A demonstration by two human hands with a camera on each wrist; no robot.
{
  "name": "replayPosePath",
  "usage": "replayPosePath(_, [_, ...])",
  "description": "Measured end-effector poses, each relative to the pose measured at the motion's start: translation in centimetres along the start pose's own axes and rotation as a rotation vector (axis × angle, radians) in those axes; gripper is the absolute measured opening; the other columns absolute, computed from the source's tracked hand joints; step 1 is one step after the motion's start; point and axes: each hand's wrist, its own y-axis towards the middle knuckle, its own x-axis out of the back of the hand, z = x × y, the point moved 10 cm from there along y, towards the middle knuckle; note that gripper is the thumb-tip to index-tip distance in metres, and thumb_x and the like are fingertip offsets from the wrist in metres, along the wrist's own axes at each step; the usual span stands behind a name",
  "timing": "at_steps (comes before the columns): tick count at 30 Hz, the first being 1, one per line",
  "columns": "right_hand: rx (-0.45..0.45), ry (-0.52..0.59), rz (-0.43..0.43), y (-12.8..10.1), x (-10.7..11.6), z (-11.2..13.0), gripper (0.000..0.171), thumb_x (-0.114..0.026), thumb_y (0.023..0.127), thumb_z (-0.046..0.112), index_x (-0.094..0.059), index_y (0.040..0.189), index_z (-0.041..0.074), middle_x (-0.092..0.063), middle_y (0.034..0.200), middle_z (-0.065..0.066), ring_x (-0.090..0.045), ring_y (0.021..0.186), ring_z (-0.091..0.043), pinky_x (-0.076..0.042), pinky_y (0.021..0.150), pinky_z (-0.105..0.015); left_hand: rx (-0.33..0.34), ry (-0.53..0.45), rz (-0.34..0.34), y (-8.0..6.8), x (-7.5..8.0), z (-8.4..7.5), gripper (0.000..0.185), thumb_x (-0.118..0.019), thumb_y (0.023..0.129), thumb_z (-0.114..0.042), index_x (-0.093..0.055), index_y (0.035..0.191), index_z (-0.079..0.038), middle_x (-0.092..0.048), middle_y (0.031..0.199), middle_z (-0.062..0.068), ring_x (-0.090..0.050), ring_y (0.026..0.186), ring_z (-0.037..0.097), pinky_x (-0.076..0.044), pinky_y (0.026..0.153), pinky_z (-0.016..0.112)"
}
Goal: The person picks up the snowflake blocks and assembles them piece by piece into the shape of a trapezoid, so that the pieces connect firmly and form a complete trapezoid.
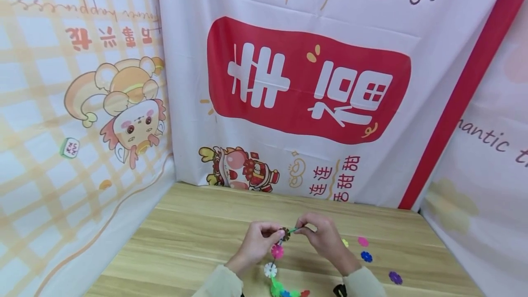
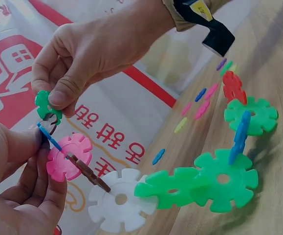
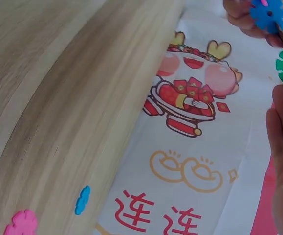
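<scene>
Chain of interlocked plastic discs hangs above the near edge of the table, at 6 o'clock in the head view. Its top end is raised between both hands; its lower end, green and red discs, rests on the wood. Left hand pinches the top of the chain just above the pink disc. Right hand pinches a green disc against the chain's top end, thumb and fingers curled round it.

Table: pale wood-grain board, grain running left to right. Loose discs lie flat on it at 4 o'clock from the hands, well apart from each other: yellow, pink, blue, purple.

Surround: printed cloth sheets hang on three sides and meet the table's edges. Rear sheet at 12 o'clock is white with a red panel carrying white characters. Left sheet at 9 o'clock shows an orange check pattern and a cartoon dragon. Right sheet at 3 o'clock has a red stripe and script lettering.
</scene>
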Motion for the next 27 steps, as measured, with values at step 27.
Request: replayPosePath(27, [-0.258,-0.056,0.379,0.0,-0.8,-4.0,0.016,-0.075,0.083,0.016,-0.07,0.098,0.021,-0.072,0.094,0.01,-0.068,0.088,-0.004,-0.058,0.081,-0.023,0.08,0.067,0.217,0.2,-1.3,1.1,0.03,-0.067,0.091,-0.033,-0.067,0.117,-0.018,-0.068,0.108,0.02,-0.065,0.09,0.024,-0.054,0.07,0.021])
